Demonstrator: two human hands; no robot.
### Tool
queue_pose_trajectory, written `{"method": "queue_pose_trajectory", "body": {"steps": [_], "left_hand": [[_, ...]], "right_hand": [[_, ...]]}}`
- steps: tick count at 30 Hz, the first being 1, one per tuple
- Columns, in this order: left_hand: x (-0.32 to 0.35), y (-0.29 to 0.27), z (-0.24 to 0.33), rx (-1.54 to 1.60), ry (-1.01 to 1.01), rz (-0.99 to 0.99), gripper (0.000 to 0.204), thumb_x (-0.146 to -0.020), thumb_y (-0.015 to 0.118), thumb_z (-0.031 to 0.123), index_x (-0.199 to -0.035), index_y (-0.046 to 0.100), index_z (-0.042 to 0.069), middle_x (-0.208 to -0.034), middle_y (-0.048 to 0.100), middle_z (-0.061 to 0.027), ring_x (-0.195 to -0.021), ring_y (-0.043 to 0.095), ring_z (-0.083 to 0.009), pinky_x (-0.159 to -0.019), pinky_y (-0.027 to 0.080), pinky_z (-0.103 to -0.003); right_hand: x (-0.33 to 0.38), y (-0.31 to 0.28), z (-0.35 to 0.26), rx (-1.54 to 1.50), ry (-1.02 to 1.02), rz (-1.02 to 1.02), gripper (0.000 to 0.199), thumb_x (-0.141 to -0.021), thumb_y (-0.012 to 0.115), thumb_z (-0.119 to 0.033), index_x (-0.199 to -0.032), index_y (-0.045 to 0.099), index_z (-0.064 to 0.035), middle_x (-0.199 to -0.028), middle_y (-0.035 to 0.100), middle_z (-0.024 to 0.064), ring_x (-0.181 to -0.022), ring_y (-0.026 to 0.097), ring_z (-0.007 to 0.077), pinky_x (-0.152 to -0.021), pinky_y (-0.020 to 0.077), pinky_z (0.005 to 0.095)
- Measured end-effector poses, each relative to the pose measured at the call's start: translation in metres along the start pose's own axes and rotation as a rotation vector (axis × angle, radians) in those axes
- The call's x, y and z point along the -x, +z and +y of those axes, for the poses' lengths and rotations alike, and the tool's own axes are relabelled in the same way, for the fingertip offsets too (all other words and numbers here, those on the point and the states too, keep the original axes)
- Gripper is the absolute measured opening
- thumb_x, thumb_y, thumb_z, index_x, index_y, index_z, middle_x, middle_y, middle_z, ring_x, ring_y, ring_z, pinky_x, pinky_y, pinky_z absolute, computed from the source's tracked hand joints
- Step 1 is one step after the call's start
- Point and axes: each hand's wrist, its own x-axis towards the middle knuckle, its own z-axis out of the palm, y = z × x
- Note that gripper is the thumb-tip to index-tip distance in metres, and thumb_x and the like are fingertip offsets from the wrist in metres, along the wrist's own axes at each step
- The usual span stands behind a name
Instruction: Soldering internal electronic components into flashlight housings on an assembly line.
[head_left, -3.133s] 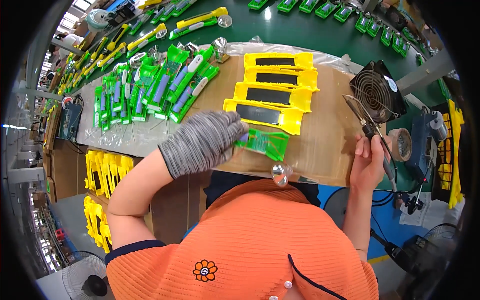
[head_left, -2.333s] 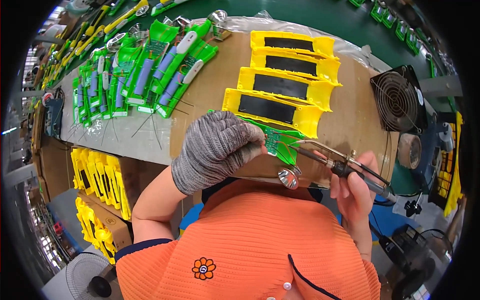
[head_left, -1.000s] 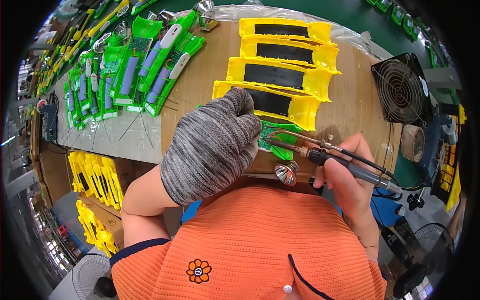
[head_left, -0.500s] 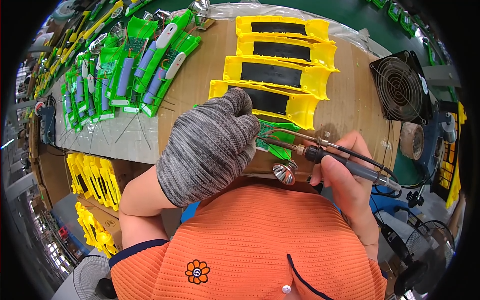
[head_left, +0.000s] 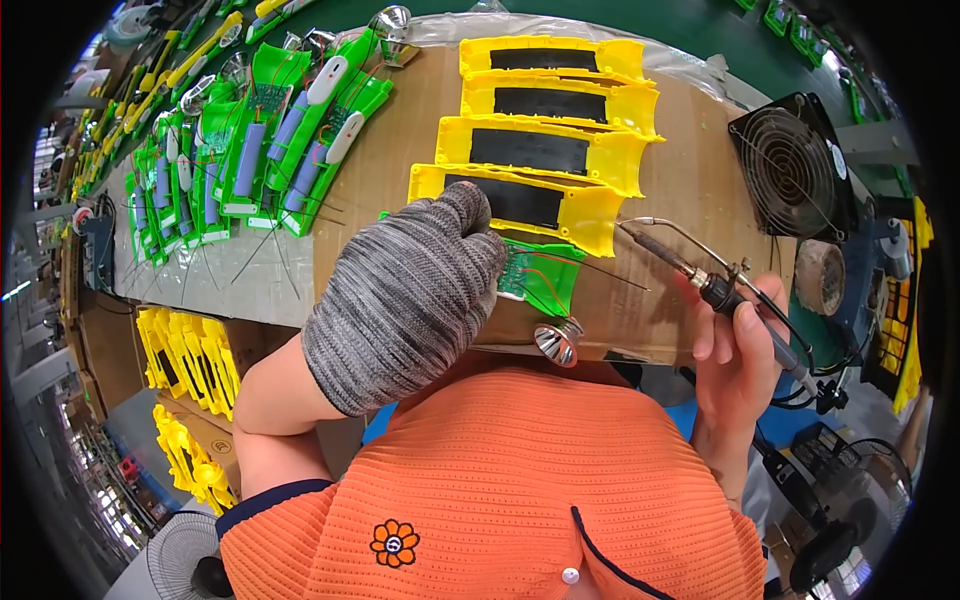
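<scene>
My left hand (head_left: 405,290), in a grey knitted glove, is closed and lies over the middle of a green plastic shell (head_left: 563,285). Its curled fingers hide what they grip. To the right of the glove a green circuit board (head_left: 514,270) with red and dark wires shows in the shell. A shiny reflector cup (head_left: 557,341) hangs by wires at the shell's near edge. My bare right hand (head_left: 738,345) grips a soldering iron (head_left: 722,296) with a thin curved metal tube along it. The iron's tip is off the board, near the yellow shell's right end.
Several yellow shells (head_left: 590,222) with black strips lie in a column on the cardboard (head_left: 690,190). Green shells (head_left: 250,160) with batteries and loose wires are bunched at the left. A black fan (head_left: 790,165) stands at the right, beside a tape roll (head_left: 820,278). Yellow parts (head_left: 190,355) fill a box lower left.
My right hand has drawn the soldering iron away from the board, to the right. My left hand stays closed over the green shell, with only a slight shift in the view.
</scene>
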Motion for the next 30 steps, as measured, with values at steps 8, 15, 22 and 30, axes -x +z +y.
{"method": "queue_pose_trajectory", "body": {"steps": [8,15,22,30], "left_hand": [[-0.009,-0.006,0.002,0.004,0.171,0.149,0.021,-0.074,0.073,0.007,-0.094,0.066,0.008,-0.101,0.064,-0.0086,-0.091,0.063,-0.0312,-0.078,0.05,-0.041],[-0.035,0.03,0.029,-0.101,0.449,0.055,0.035,-0.072,0.069,0.024,-0.104,0.065,0.01,-0.104,0.065,-0.0062,-0.108,0.059,-0.0291,-0.096,0.042,-0.047],[-0.008,0.009,-0.008,0.021,-0.072,0.493,0.014,-0.08,0.071,0.006,-0.092,0.069,0.012,-0.094,0.07,-0.0063,-0.104,0.064,-0.0291,-0.091,0.049,-0.041],[-0.012,0.024,-0.016,0.377,-0.103,0.293,0.011,-0.081,0.068,0.005,-0.092,0.069,0.006,-0.088,0.067,-0.0125,-0.082,0.067,-0.0311,-0.075,0.054,-0.039]], "right_hand": [[0.002,-0.008,-0.002,-0.011,-0.035,0.092,0.016,-0.093,0.058,-0.011,-0.093,0.044,-0.003,-0.068,0.053,0.0073,-0.051,0.046,0.0116,-0.053,0.0425,0.0262],[-0.007,-0.008,0.012,-0.107,-0.051,0.058,0.013,-0.093,0.056,-0.007,-0.093,0.044,-0.0043,-0.072,0.053,0.0053,-0.053,0.043,0.0084,-0.053,0.0466,0.0279],[-0.016,-0.002,0.017,-0.107,-0.015,-0.127,0.014,-0.094,0.057,-0.007,-0.099,0.044,-0.0042,-0.072,0.056,0.0091,-0.057,0.055,0.0183,-0.06,0.0506,0.0331],[-0.032,0.007,0.022,-0.061,0.076,-0.236,0.014,-0.092,0.058,-0.003,-0.097,0.045,-0.0021,-0.067,0.054,0.0078,-0.057,0.059,0.0197,-0.061,0.0556,0.0365]]}}
